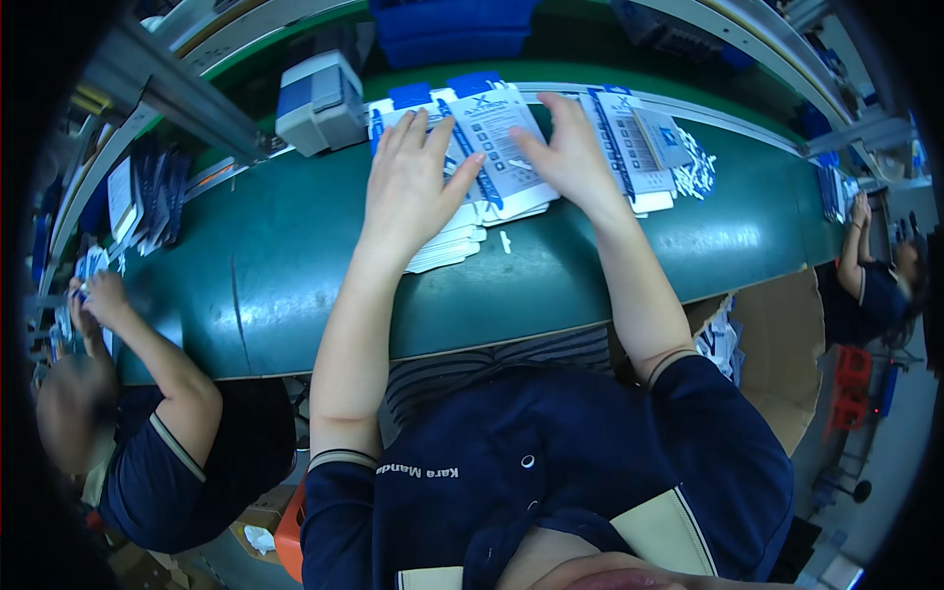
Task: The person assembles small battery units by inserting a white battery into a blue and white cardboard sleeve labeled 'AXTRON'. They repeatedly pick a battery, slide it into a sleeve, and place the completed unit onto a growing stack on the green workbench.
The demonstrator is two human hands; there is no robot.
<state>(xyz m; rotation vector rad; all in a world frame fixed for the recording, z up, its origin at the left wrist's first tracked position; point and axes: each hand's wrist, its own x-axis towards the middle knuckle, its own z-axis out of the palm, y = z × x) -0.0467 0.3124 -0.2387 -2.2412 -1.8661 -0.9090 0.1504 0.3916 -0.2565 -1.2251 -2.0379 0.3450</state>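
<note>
My left hand (408,182) lies with its fingers stretched out over a stack of flat white-and-blue printed cartons (450,246). To its right, another flat carton (497,147) rests on top of a pile, a small white piece on its face. My right hand (580,162) is over the right edge of this carton, thumb and forefinger wide apart, with nothing seen between them; its other fingers are partly hidden. A second small white piece (506,242) lies on the green tabletop (551,285) in front of the cartons.
Right of my right hand are more flat cartons (624,147), a grey-blue flat packet (663,138) and a heap of small white pieces (696,169). A grey-and-blue box (320,103) and a blue bin (452,34) stand behind. Co-workers sit at both sides. A cardboard box (787,344) stands below right.
</note>
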